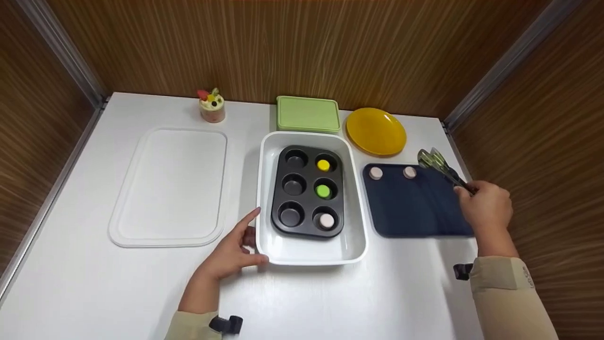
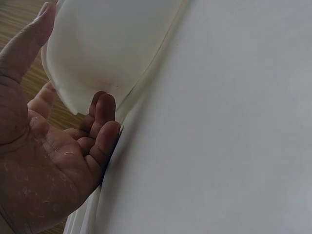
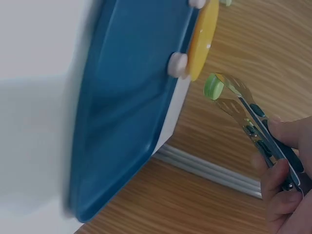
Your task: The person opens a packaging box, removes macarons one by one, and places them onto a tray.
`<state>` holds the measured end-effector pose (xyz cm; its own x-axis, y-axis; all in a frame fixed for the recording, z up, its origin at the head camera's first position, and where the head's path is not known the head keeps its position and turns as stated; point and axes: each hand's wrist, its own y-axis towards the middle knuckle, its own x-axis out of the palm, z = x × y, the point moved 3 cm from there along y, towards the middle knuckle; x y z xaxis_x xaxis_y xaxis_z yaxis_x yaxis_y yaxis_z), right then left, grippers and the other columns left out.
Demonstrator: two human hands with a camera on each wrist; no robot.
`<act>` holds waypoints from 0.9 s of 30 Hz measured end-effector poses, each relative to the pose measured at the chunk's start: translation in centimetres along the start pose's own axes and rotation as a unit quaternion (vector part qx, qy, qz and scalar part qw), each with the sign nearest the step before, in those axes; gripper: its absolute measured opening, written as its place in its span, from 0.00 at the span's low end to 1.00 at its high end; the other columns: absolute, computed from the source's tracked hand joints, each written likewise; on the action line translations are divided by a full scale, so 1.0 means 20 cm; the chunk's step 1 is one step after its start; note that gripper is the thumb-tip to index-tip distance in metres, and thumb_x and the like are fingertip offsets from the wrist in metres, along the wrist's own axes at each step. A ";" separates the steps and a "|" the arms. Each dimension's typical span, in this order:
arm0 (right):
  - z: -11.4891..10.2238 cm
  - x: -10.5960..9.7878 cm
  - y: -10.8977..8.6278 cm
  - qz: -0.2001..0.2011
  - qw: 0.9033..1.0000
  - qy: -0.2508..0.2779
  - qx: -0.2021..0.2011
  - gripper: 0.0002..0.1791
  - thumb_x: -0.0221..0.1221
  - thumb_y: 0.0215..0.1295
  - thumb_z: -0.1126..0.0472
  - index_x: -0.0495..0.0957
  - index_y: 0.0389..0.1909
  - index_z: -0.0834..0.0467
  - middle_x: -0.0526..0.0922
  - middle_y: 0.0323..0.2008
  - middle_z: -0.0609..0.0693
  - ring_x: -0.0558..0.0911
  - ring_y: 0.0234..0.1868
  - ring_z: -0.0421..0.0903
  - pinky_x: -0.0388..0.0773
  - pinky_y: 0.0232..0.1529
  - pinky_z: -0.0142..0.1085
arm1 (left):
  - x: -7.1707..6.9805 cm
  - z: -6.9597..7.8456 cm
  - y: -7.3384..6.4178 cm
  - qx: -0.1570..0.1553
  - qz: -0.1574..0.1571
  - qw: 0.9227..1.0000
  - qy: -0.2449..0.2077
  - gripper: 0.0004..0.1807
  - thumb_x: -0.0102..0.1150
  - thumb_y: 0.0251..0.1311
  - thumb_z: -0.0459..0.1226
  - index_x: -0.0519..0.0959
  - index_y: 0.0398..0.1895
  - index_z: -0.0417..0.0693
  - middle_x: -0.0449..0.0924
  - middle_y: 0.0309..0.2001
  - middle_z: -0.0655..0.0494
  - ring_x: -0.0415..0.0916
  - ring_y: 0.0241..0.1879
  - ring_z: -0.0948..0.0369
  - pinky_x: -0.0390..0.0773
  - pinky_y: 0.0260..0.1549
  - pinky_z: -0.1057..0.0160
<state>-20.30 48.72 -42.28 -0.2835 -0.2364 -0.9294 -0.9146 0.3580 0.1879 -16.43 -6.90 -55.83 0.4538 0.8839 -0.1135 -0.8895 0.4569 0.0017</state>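
My right hand (image 1: 488, 208) grips a pair of metal tongs (image 1: 446, 169) above the dark blue tray (image 1: 415, 208). In the right wrist view, a small green disc (image 3: 213, 87) sits between the tong tips. Two pale pink discs (image 1: 375, 173) lie along the tray's far edge. My left hand (image 1: 231, 252) touches the near left side of a white tub (image 1: 306, 257), index finger and thumb spread along it. Inside the tub is a dark muffin tin (image 1: 309, 189); its right-hand cups hold a yellow disc (image 1: 323, 165), a green disc (image 1: 323, 191) and a pink disc (image 1: 326, 221).
A translucent lid (image 1: 172, 189) lies left of the tub. Behind are a dessert cup (image 1: 212, 111) with fruit on top, a green lidded box (image 1: 307, 114) and a yellow plate (image 1: 376, 131). Wood-grain panels (image 1: 245, 47) enclose the white table at the back and sides.
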 end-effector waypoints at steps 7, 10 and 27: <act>0.08 0.03 0.03 -0.017 1.000 -0.011 0.020 0.26 0.60 0.77 0.49 0.83 0.57 0.70 0.83 0.51 0.75 0.80 0.51 0.77 0.74 0.48 0.69 | 0.00 0.00 0.00 0.009 -0.004 1.000 -0.012 0.61 0.82 0.52 0.30 0.52 0.85 0.43 0.79 0.49 0.35 0.80 0.45 0.51 0.78 0.38 0.64; 0.10 0.04 0.05 -0.026 0.999 -0.015 0.030 0.27 0.60 0.78 0.49 0.82 0.58 0.70 0.82 0.52 0.75 0.79 0.52 0.77 0.74 0.49 0.70 | 0.00 0.00 0.00 0.014 -0.004 1.000 -0.012 0.61 0.83 0.52 0.31 0.52 0.85 0.42 0.79 0.49 0.35 0.80 0.44 0.52 0.78 0.37 0.64; 0.20 0.10 0.09 -0.065 0.995 -0.023 0.072 0.29 0.58 0.78 0.48 0.81 0.60 0.71 0.81 0.54 0.76 0.79 0.53 0.77 0.75 0.49 0.69 | 0.00 -0.01 0.00 0.013 0.000 1.000 -0.009 0.61 0.83 0.52 0.32 0.52 0.85 0.43 0.78 0.48 0.37 0.78 0.44 0.53 0.76 0.37 0.64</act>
<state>-21.30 52.53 -45.13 -0.1499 -0.2487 -0.9569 -0.8911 0.4533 0.0218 -16.42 -6.97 -56.06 0.4556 0.8851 -0.0950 -0.8876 0.4598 0.0265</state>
